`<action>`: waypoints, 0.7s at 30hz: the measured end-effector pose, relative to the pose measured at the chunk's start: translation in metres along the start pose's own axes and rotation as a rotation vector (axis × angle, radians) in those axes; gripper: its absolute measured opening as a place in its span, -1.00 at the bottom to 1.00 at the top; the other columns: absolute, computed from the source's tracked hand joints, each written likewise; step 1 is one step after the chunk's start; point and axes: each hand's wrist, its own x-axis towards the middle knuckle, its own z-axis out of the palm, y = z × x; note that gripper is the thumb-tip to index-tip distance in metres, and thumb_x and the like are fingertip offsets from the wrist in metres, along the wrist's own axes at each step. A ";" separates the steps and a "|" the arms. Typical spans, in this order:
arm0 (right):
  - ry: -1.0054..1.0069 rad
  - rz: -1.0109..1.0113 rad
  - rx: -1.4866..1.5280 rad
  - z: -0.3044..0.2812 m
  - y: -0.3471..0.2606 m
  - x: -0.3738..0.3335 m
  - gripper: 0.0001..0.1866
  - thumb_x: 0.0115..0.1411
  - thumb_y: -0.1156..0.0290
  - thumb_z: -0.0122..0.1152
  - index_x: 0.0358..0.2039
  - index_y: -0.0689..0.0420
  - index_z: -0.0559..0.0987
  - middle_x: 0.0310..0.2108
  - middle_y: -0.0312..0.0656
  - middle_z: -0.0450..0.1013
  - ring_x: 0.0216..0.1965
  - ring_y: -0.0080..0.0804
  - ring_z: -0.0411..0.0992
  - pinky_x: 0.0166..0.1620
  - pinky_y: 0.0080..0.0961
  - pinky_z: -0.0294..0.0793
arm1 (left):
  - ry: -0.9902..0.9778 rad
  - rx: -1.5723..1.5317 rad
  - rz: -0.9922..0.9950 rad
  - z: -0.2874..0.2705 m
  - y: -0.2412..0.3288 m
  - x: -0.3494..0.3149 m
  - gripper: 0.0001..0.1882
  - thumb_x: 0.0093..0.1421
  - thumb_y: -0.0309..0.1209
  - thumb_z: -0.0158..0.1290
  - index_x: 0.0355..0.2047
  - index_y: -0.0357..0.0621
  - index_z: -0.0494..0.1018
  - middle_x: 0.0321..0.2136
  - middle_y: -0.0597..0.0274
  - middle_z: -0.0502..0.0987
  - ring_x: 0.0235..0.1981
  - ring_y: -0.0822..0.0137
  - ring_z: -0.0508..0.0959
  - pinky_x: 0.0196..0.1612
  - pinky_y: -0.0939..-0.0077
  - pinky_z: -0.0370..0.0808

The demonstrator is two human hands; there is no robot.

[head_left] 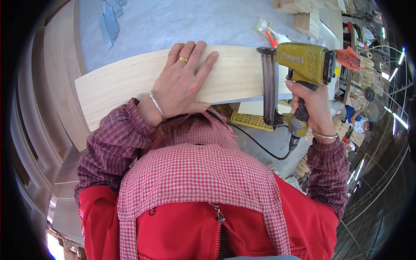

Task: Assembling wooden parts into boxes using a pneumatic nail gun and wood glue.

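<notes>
A pale wooden board [125, 80] lies crosswise in front of me, along the near edge of the work table. Flat on top of it rests my left hand [186, 80], fingers spread and pressing on the wood. My right hand [313, 102] is wrapped round the black grip of a yellow pneumatic nail gun [303, 60]. The gun's long dark magazine [269, 89] stands across the board's right end, its nose at the far edge there. A black air hose [260, 145] curves from below the grip toward my apron.
Grey metallic strips of staples or nails [109, 24] lie on the pale table [186, 21] at the far left. A red-tipped white glue bottle [277, 39] and stacked wood pieces [307, 24] are behind the gun. A yellow plastic crate [253, 121] sits below; another person [357, 119] is at far right.
</notes>
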 end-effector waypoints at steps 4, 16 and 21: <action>0.012 0.016 -0.005 -0.001 -0.003 -0.002 -0.82 0.06 0.52 0.24 -0.30 0.26 0.52 -0.66 -0.35 0.34 -0.77 -0.67 0.20 -0.67 -0.75 0.18 | -0.002 -0.003 0.001 -0.003 0.001 0.002 0.08 -0.38 0.03 0.35 0.13 -0.27 0.21 0.09 -0.20 0.19 0.11 -0.08 0.20 0.24 0.04 -0.01; 0.024 -0.016 -0.082 -0.003 -0.012 0.000 -0.87 0.05 0.54 0.20 -0.37 0.26 0.49 -0.68 -0.35 0.34 -0.77 -0.64 0.20 -0.68 -0.74 0.17 | -0.036 -0.037 0.001 -0.010 -0.004 0.014 0.17 -0.42 0.01 0.33 0.22 -0.21 0.12 0.17 -0.21 0.12 0.14 -0.13 0.17 0.24 -0.01 -0.02; -0.026 -0.072 -0.209 -0.027 -0.039 -0.011 -0.79 -0.09 0.35 0.22 -0.50 0.25 0.53 -0.73 -0.30 0.36 -0.75 -0.54 0.23 -0.61 -0.62 0.26 | -0.013 0.010 0.037 -0.041 0.012 0.015 0.12 -0.34 0.05 0.27 0.20 -0.27 0.13 0.14 -0.27 0.11 0.11 -0.19 0.16 0.21 -0.10 -0.02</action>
